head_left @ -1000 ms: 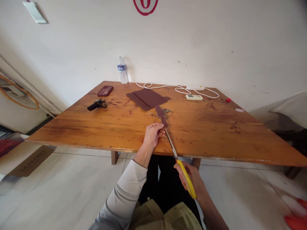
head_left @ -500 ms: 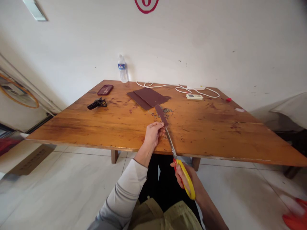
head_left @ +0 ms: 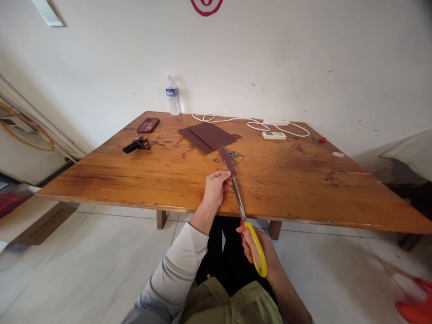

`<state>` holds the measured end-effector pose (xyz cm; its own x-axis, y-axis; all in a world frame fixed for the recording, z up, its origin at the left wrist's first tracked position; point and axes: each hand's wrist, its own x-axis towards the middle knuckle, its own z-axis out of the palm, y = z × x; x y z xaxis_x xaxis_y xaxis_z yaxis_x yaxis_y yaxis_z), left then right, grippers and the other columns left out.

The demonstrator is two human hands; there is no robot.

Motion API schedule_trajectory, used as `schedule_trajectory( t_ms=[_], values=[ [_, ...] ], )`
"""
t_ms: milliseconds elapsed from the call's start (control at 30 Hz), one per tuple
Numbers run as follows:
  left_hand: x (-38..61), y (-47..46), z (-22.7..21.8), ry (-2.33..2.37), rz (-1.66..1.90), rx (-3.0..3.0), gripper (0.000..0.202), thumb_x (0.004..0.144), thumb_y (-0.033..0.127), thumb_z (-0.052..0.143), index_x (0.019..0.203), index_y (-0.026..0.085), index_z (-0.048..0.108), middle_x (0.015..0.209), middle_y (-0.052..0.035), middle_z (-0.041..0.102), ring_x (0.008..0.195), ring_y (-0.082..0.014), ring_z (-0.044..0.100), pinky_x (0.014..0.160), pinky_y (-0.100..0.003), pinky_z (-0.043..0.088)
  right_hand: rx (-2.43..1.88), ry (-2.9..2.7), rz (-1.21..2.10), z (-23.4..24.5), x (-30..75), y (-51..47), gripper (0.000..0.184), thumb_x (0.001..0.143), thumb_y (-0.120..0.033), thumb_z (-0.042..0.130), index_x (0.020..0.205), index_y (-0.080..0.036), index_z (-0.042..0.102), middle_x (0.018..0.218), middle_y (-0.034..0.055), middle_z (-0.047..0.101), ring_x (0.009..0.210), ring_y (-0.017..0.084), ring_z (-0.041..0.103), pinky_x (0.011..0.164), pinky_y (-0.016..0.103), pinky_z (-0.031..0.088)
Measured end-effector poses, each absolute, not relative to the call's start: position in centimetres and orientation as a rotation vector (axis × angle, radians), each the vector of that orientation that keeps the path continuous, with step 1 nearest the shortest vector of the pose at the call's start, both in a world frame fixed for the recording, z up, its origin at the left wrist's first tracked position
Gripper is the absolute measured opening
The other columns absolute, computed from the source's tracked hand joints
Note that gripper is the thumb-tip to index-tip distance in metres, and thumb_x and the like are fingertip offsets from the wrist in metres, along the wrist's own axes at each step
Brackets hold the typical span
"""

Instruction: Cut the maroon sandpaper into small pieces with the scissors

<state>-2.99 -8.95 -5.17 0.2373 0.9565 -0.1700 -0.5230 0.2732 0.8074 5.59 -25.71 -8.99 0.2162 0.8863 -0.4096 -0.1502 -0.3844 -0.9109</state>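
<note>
My left hand [head_left: 215, 186] is closed in a pinch on a narrow dark brown strip [head_left: 227, 159] that sticks out over the wooden table [head_left: 303, 180]. My right hand [head_left: 259, 249] grips yellow-handled scissors [head_left: 251, 238]. Their blades [head_left: 237, 198] run up to the near end of the strip, right beside my left fingers. Small brown cuttings lie scattered on the table around the strip. Beyond it lie flat dark brown sheets [head_left: 207, 136].
At the back stand a water bottle [head_left: 172, 96], a dark red phone [head_left: 148, 125], a black clip-like object [head_left: 135, 145], a white cable [head_left: 249, 123] and a small white remote [head_left: 273, 135]. A small red thing [head_left: 321, 140] lies far right. Pale floor tiles surround the table.
My right hand with the scissors has shifted slightly left and toward the table edge. The left hand and strip have barely moved.
</note>
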Motion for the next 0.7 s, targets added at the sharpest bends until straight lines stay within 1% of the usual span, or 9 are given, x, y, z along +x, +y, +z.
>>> schedule_trajectory(
  t_ms=[167, 300, 433, 567, 633, 700],
  values=[
    [-3.0, -9.1, -5.0, 0.764, 1.138, 0.687, 0.013, 0.064, 0.018, 0.074, 0.059, 0.012, 0.064, 0.049, -0.0002, 0.057, 0.041, -0.0075, 0.048, 0.043, -0.021, 0.036, -1.564, -0.687, 1.326, -9.5, 5.3, -25.7, 0.074, 0.052, -0.086, 0.068, 0.079, -0.017, 0.062, 0.037, -0.0119, 0.039, 0.028, 0.005, 0.033, 0.029, 0.016, 0.024],
    [-3.0, -9.2, -4.8, 0.773, 1.135, 0.688, 0.014, 0.065, 0.018, 0.073, 0.057, 0.013, 0.063, 0.047, 0.0003, 0.055, 0.039, -0.007, 0.047, 0.043, -0.021, 0.035, -1.545, -0.67, 1.32, -10.0, 5.2, -25.6, 0.073, 0.052, -0.085, 0.069, 0.078, -0.017, 0.062, 0.037, -0.011, 0.04, 0.027, 0.005, 0.034, 0.028, 0.016, 0.025],
    [-2.9, -9.1, -4.8, 0.775, 1.146, 0.684, 0.012, 0.064, 0.017, 0.073, 0.058, 0.013, 0.064, 0.047, 0.0004, 0.056, 0.039, -0.0071, 0.047, 0.043, -0.021, 0.034, -1.544, -0.659, 1.304, -10.2, 4.9, -25.8, 0.072, 0.053, -0.085, 0.07, 0.075, -0.018, 0.06, 0.038, -0.0107, 0.04, 0.029, 0.004, 0.034, 0.028, 0.015, 0.026],
    [-2.9, -9.1, -4.8, 0.782, 1.137, 0.681, 0.012, 0.064, 0.017, 0.072, 0.057, 0.013, 0.063, 0.047, 0.0004, 0.056, 0.039, -0.0072, 0.047, 0.042, -0.021, 0.034, -1.543, -0.64, 1.304, -10.4, 4.6, -26.0, 0.064, 0.059, -0.081, 0.07, 0.072, -0.019, 0.057, 0.038, -0.0098, 0.042, 0.029, 0.004, 0.034, 0.029, 0.014, 0.025],
    [-2.9, -9.1, -4.9, 0.781, 1.144, 0.683, 0.011, 0.064, 0.017, 0.071, 0.057, 0.013, 0.063, 0.047, 0.0003, 0.056, 0.039, -0.0072, 0.047, 0.042, -0.021, 0.034, -1.531, -0.636, 1.312, -10.5, 4.5, -26.0, 0.059, 0.063, -0.076, 0.071, 0.072, -0.019, 0.058, 0.038, -0.0102, 0.041, 0.03, 0.004, 0.033, 0.029, 0.014, 0.025],
    [-2.9, -9.1, -4.9, 0.778, 1.148, 0.683, 0.011, 0.063, 0.017, 0.071, 0.058, 0.013, 0.063, 0.047, 0.0003, 0.056, 0.039, -0.0072, 0.047, 0.042, -0.021, 0.034, -1.529, -0.618, 1.328, -10.5, 4.5, -26.0, 0.054, 0.063, -0.071, 0.073, 0.072, -0.019, 0.059, 0.039, -0.011, 0.04, 0.03, 0.004, 0.033, 0.029, 0.014, 0.024]
  ],
)
